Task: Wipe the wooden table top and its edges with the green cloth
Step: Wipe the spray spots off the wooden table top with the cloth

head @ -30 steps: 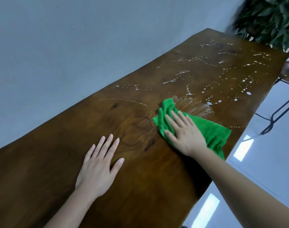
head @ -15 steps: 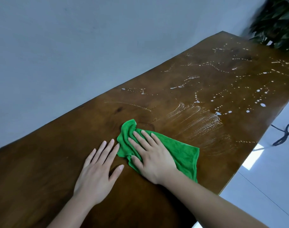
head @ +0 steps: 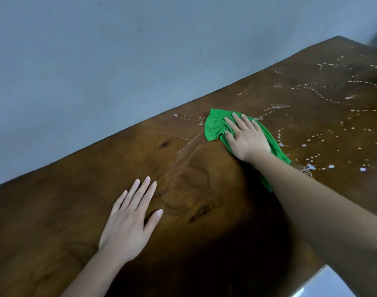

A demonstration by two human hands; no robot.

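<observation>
Two bare hands rest on a long wooden table (head: 54, 243) that runs along a grey-blue wall (head: 97, 61). The right hand (head: 247, 140) lies palm down on a green cloth (head: 213, 129), pressing it flat against the table top close to the far edge by the wall; its fingers (head: 239, 121) are stretched forward and slightly spread over the fabric, with the thumb laid across a bunched fold on the left side of the cloth, so the hand pins the cloth rather than gripping it in a fist. The cloth is crumpled at its front and trails back under the palm and wrist, a strip of green showing along the right side of the forearm. The left hand (head: 129, 224) lies flat and empty on the bare wood nearer the person, well apart from the cloth, its four fingers straight and close together and the thumb held out to the side. White drops and dotted trails of liquid (head: 324, 133) are scattered across the table to the right of the cloth and toward the far end. Faint wet streaks (head: 187, 146) run across the wood from the cloth toward the left hand. At the lower right, beyond the near edge of the table, a pale glossy floor (head: 333, 286) shows.
</observation>
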